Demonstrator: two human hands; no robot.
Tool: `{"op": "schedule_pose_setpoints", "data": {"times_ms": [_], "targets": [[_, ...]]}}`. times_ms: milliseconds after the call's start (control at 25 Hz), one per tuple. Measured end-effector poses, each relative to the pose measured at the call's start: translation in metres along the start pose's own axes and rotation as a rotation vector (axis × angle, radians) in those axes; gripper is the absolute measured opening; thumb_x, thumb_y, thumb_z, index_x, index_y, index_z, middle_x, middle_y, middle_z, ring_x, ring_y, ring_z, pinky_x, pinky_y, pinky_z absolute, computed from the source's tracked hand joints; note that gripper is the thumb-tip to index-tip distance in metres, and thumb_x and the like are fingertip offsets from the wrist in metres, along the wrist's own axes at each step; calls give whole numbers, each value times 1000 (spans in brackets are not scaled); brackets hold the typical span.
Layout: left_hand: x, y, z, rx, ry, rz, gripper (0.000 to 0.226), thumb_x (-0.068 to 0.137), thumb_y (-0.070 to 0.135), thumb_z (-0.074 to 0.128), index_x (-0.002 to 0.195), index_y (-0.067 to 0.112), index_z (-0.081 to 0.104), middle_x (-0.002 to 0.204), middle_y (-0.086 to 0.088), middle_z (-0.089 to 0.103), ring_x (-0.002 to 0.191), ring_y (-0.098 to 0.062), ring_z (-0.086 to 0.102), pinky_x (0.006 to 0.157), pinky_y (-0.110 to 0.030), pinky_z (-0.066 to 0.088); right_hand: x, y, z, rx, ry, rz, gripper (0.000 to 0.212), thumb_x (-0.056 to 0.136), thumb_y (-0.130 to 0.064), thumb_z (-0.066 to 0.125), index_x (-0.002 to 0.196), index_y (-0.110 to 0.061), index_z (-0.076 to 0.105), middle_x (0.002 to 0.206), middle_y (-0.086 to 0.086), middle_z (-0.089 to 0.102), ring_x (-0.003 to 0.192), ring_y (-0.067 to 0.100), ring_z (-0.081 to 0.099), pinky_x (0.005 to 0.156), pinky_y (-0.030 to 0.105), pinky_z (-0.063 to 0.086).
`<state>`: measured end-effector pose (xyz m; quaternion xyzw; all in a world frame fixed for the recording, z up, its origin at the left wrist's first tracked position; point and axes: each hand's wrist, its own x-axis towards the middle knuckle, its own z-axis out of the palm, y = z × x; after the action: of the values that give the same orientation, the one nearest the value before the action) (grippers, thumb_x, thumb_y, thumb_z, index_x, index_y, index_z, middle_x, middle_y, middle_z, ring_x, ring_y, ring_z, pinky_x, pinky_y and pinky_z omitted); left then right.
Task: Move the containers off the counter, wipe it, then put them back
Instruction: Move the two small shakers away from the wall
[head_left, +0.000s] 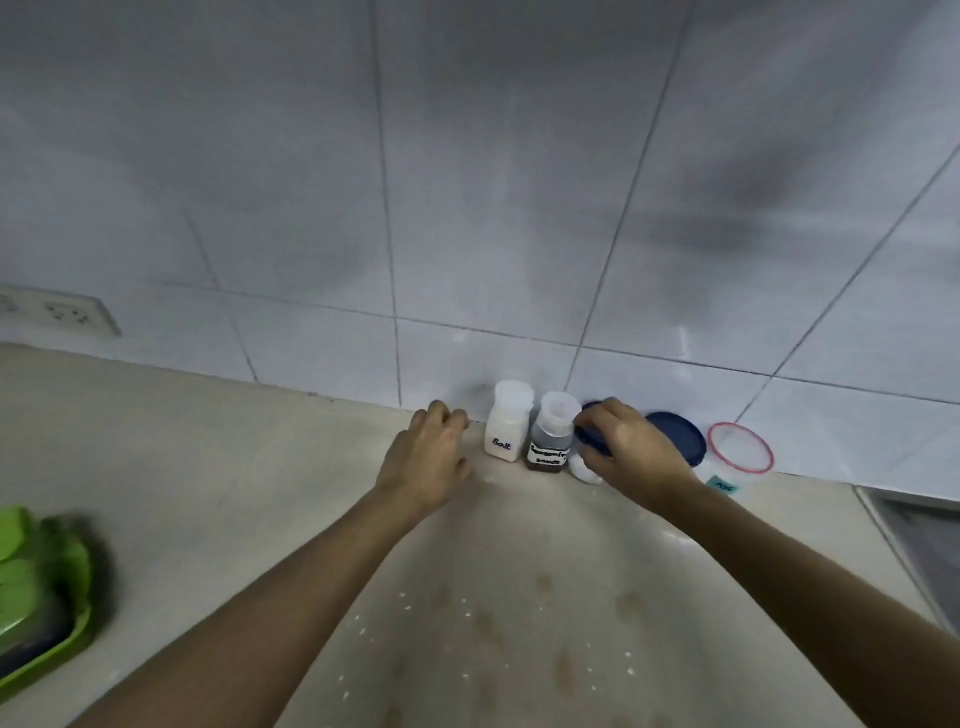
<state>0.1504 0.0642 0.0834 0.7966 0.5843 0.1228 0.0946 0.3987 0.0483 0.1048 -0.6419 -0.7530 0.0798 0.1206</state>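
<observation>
Beige stone counter (249, 467) under a grey tiled wall (467, 182), speckled with white crumbs and brownish stains near the front edge. Along the back edge, against the wall: a white "Salt" bottle (508, 422), touching beside it a dark sauce bottle (551, 434), then a blue-lidded container (678, 434) and a red-rimmed container (740, 448). Left hand (428, 460) lay beside the salt bottle, fingers loosely curled, holding nothing. Right hand (631, 449) closed its grip on a small blue-lidded tub (592, 439) just beside the sauce bottle. Green tray (49, 592) sat at the left edge, blurred.
</observation>
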Motion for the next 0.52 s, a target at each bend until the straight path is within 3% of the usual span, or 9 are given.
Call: {"op": "schedule_pose_setpoints", "data": {"times_ms": [240,360,520], "targets": [[64,51,23,58,-81,125,62,89,18,56,145,13,28,158,-5,18,139,-28,25,108,-43,36,32,16,15,-16,21,-39,52,87,-25,59,135,-14,44,135,7,48,120,27,47,98,38,41],[75,52,30,119,-46,158,59,87,11,57,141,11,34,149,-8,32,136,-29,28,108,-38,35,46,7,34,-21,33,-51,54,87,-24,59,137,-14,41,137,9,46,122,29,45,99,37,41],[88,46,31,207,19,213,61,83,6,62,139,15,39,135,-9,43,122,-30,40,98,-36,41,58,2,44,-69,53,16,55,87,-27,62,137,-15,41,134,9,52,116,29,49,96,38,43]]}}
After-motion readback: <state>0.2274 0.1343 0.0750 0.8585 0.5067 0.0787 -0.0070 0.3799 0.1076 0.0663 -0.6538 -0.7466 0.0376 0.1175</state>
